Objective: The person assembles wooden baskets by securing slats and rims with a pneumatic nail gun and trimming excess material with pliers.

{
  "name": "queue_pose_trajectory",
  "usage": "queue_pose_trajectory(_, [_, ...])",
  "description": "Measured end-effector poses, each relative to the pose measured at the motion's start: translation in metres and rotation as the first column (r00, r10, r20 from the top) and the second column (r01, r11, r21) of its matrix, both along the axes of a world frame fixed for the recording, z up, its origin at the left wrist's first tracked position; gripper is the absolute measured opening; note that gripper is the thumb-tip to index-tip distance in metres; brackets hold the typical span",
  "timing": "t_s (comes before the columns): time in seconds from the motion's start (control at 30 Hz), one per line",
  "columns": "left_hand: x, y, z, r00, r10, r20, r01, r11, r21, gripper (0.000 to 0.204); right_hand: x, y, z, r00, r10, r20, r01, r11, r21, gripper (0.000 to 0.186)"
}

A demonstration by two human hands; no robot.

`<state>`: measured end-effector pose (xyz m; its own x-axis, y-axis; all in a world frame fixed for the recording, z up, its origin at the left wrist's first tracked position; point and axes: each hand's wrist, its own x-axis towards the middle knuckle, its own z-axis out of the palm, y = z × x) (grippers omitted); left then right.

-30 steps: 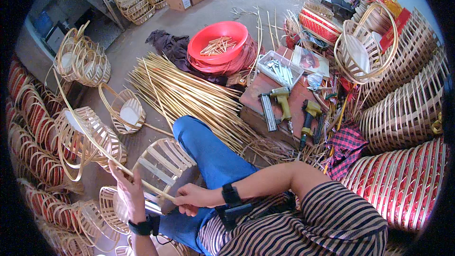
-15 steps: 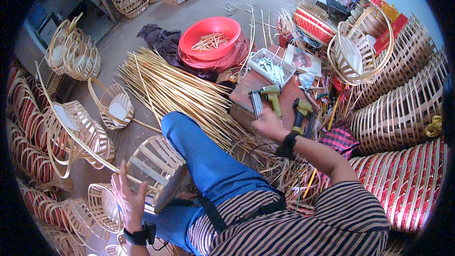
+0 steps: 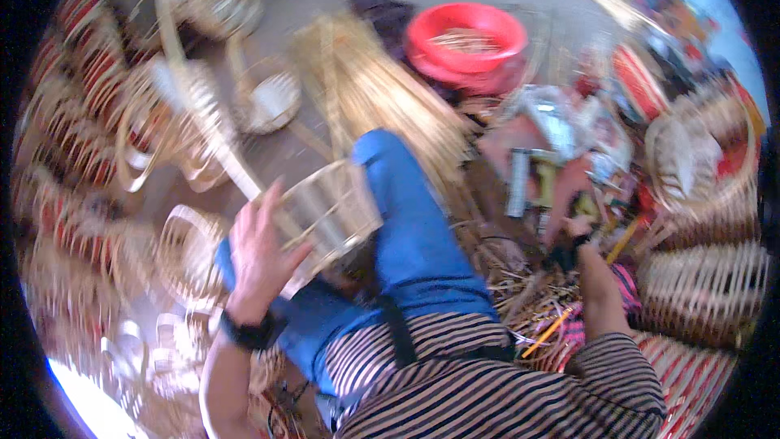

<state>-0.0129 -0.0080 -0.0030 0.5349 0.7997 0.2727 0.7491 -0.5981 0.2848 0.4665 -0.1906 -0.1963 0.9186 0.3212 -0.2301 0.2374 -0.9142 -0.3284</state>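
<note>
A half-woven slatted basket [image 3: 329, 207] leans tilted across my lap, beside my raised blue-trousered knee. My left hand [image 3: 258, 248] is at its left rim, with the thumb apart from the fingers, and holds the end of a long pale wooden strip [image 3: 207, 122] against it. That strip rises away toward the far left. On the right, my right hand [image 3: 578, 226] is at the handle of a green and black nail gun [image 3: 587, 205], its fingers blurred but seemingly closed round it. Another green nail gun [image 3: 539, 179] with a silver magazine lies just left of it on a reddish board [image 3: 500, 146].
Several baskets with hoop handles [image 3: 272, 102] stand at left, with stacked red and tan baskets [image 3: 65, 114] beyond. A bundle of thin sticks [image 3: 382, 81] lies ahead, near a red basin [image 3: 467, 36] of short pieces. Ribbed baskets [image 3: 703, 289] pile up at right; scraps litter the floor.
My right hand has left the first nail gun and moved right to the second. The view has swung, blurring much of the scene. My left hand stays at the basket and strip.
</note>
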Motion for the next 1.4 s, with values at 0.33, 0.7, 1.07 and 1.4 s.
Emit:
queue_pose_trajectory(0.33, [0.007, 0.0, -0.007, 0.999, 0.053, -0.007, -0.054, 0.998, -0.039, 0.088, -0.052, 0.028, 0.12, 0.705, 0.477, -0.525, -0.117, 0.808, 0.577, 0.017])
queue_pose_trajectory(0.7, [0.018, -0.002, -0.006, 0.999, 0.034, 0.04, -0.035, 0.999, 0.024, 0.087, -0.223, 0.07, 0.199, -0.076, 0.994, 0.077, -0.755, -0.107, 0.647, 0.055])
queue_pose_trajectory(1.07, [0.028, -0.005, -0.009, 0.998, 0.051, 0.039, -0.054, 0.997, 0.063, 0.09, -0.245, 0.072, 0.184, -0.058, 0.975, 0.213, -0.799, -0.174, 0.576, 0.023])
queue_pose_trajectory(1.4, [0.033, -0.003, -0.008, 0.998, 0.066, 0.017, -0.067, 0.995, 0.068, 0.089, -0.25, 0.072, 0.186, 0.016, 0.99, 0.137, -0.77, -0.075, 0.633, 0.022])
